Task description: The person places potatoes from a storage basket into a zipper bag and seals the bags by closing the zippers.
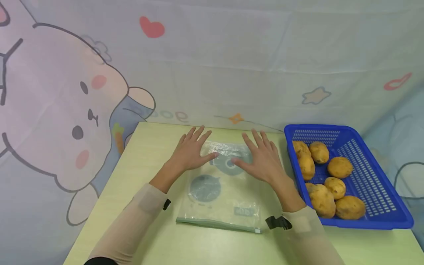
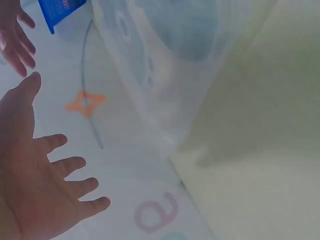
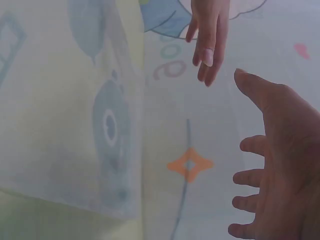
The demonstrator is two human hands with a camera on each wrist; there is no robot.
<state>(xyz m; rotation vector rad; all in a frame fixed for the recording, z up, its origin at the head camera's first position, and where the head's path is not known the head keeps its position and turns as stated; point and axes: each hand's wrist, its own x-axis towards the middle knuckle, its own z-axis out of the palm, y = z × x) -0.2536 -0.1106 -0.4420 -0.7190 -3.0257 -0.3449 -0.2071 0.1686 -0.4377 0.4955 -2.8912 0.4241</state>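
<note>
One pale table [image 1: 228,248]. On it, one clear zip bag [image 1: 228,191], lying flat, green zip edge [image 1: 216,223] nearest person, white slider [image 1: 257,231] at right end. Two hands above bag's far part, apart from it: left hand [image 1: 191,151] over left side, right hand [image 1: 262,161] over right side; both with fingers straight, spread. Right of bag, one blue basket [image 1: 371,223]; seven potatoes [image 1: 340,168] plain, possible eighth half hidden. Behind, printed curtain [image 1: 245,73].

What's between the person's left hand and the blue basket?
The right hand and part of the bag, as the head view shows.
</note>
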